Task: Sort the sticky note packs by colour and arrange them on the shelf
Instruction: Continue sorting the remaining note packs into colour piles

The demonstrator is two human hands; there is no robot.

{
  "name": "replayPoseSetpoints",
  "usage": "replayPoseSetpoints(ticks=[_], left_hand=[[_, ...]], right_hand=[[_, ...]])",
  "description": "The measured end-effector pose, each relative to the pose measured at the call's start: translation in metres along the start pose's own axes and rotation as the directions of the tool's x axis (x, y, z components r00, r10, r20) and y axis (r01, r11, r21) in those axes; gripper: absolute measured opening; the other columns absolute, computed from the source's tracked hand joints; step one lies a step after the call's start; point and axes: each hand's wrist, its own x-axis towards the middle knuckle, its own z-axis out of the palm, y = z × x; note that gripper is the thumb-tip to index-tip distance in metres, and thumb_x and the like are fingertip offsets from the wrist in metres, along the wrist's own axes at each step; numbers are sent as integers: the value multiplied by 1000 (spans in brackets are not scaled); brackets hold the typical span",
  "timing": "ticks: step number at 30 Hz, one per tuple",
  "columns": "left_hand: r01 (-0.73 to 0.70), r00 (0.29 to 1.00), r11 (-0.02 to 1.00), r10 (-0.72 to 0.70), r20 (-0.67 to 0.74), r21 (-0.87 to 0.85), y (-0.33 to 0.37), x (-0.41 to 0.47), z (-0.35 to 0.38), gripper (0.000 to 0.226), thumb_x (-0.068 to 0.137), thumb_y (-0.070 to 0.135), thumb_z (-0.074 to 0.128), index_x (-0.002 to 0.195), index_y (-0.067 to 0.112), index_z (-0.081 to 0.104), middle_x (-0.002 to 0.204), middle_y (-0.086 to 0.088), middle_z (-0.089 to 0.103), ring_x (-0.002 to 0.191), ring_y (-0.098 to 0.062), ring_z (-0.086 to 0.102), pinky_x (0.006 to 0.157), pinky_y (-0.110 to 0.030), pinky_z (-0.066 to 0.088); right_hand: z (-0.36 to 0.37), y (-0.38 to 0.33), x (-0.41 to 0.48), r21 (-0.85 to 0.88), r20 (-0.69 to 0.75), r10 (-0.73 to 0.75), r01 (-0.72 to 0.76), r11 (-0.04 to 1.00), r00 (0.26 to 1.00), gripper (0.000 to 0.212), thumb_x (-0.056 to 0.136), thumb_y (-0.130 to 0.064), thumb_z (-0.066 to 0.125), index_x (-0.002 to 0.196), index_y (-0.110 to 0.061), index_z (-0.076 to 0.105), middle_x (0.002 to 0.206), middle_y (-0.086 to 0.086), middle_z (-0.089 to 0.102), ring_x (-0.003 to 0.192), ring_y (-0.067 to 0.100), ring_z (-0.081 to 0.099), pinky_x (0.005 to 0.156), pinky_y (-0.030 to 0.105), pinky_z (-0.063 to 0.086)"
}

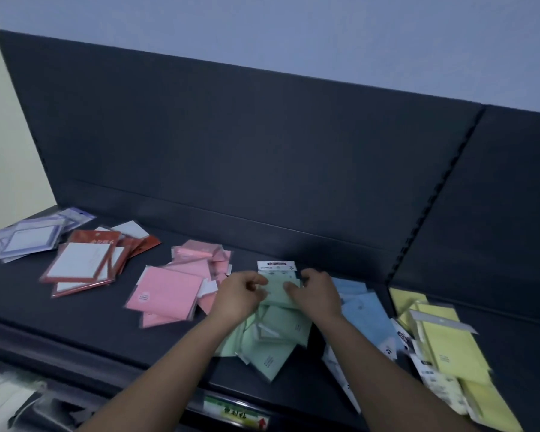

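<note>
Green pack [277, 288] lies between left hand [237, 296] and right hand [317, 293] (each grip clamped on it).

Your left forearm [175, 369] and right forearm [374, 369] are both bare. They enter from the bottom edge and converge upward. Left hand [239, 296]: back up, fingers curled, thumb and fingertips pinching the left edge of a green pack [277, 279]. Right hand [317, 293]: back up, fingers curled, thumb pressed onto the same pack's right side. Your hands are close together, not touching. Both are slightly blurred.
</note>
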Motion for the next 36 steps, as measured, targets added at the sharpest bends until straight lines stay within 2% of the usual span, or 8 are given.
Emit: replayPoseSetpoints(ticks=[5,7,11,16,22,26,29,36], left_hand=[[-63,997,960,70,-19,273,9,6,1,17,86,17,64,101,19,71,93,4,66,85,-13,60,72,-20,40],[-80,995,923,96,-24,375,16,8,2,16,87,18,61,100,20,71,101,3,69,95,-16,62,75,-22,42],[-136,985,776,173,0,615,35,9,10,23,82,13,54,95,18,73,104,-5,72,100,-26,63,79,-31,50],[-212,968,587,236,85,782,61,4,40,29,86,17,54,112,20,67,118,-6,63,115,-27,54,93,-36,47],[-328,930,467,314,193,821,109,-18,109,25,85,15,52,107,16,63,111,-6,61,111,-27,54,84,-35,48],[-405,895,403,359,266,821,141,-39,165,22,89,16,51,109,13,60,112,-8,59,110,-28,54,78,-34,44],[-459,868,360,377,324,812,161,-59,209,19,89,14,51,107,12,59,110,-9,60,105,-28,54,70,-32,38],[-561,804,326,434,407,761,204,-100,310,25,91,19,51,115,15,57,116,-5,59,111,-26,53,79,-35,45]], right_hand=[[-7,-2,-4,-56,-66,-119,115,992,991,32,91,-33,57,117,-15,63,114,9,58,108,24,54,84,28,44],[-15,-2,-5,-113,-79,-197,187,976,977,28,92,-30,56,114,-15,64,112,8,59,107,23,53,82,28,42],[-38,9,-8,-237,-76,-293,268,934,953,27,93,-30,54,111,-14,64,110,7,59,108,24,51,82,30,45],[-77,42,-16,-394,-48,-342,297,870,939,31,96,-34,50,119,-15,60,117,7,58,112,25,50,87,32,43],[-140,101,-34,-484,-38,-282,229,844,959,29,94,-33,53,116,-15,59,118,7,57,114,26,49,88,34,42],[-185,148,-53,-509,-45,-237,182,841,971,38,95,-37,54,126,-17,55,123,7,55,116,26,48,92,37,43],[-220,187,-71,-520,-59,-199,140,842,978,36,94,-37,54,124,-17,55,122,7,56,114,26,48,90,36,44],[-292,279,-113,-540,-124,-70,-8,842,990,39,94,-38,53,126,-16,54,125,7,53,117,24,47,93,35,41]])
